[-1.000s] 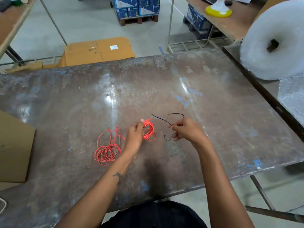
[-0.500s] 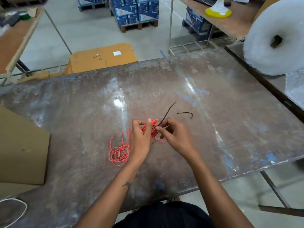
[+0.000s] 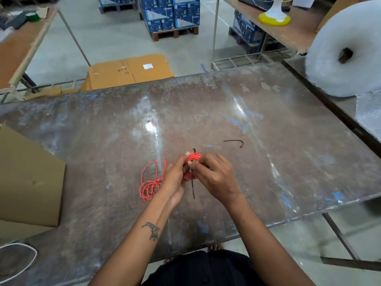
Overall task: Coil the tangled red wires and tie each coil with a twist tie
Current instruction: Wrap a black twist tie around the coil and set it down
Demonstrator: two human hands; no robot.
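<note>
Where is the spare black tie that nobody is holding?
In the head view the spare black tie lies loose on the metal table, just beyond and to the right of the right hand.

head view looks steeply down, close over the table (image 3: 268, 162)

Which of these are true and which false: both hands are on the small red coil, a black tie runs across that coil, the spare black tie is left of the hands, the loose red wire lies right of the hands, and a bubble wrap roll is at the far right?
1. Both the left hand and the right hand hold the small red coil. True.
2. A black tie runs across that coil. True.
3. The spare black tie lies left of the hands. False: it lies on the table to their right, farther away.
4. The loose red wire lies right of the hands. False: it lies left.
5. A bubble wrap roll is at far right. True.
</note>
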